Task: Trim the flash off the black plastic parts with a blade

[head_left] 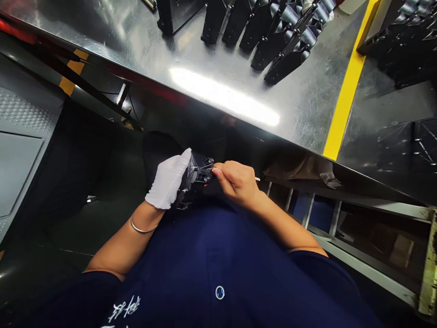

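My left hand (168, 180), in a white glove, is closed around the side of a black part (201, 174) with small metal fittings, held in front of my body below the table edge. The glove hides much of that part. My bare right hand (238, 180) is pinched on a thin metal tool (208, 169) whose tip reaches into the black part. A pale end (257, 179) sticks out behind the right hand; the tool's exact kind cannot be made out.
A shiny metal table (218, 64) spans the top, bearing a row of black parts (287, 64). Yellow tape (348, 91) crosses it at the right, with more black parts (406, 50) beyond. Below right is a metal rack (336, 218); a grey cabinet (20, 168) stands left.
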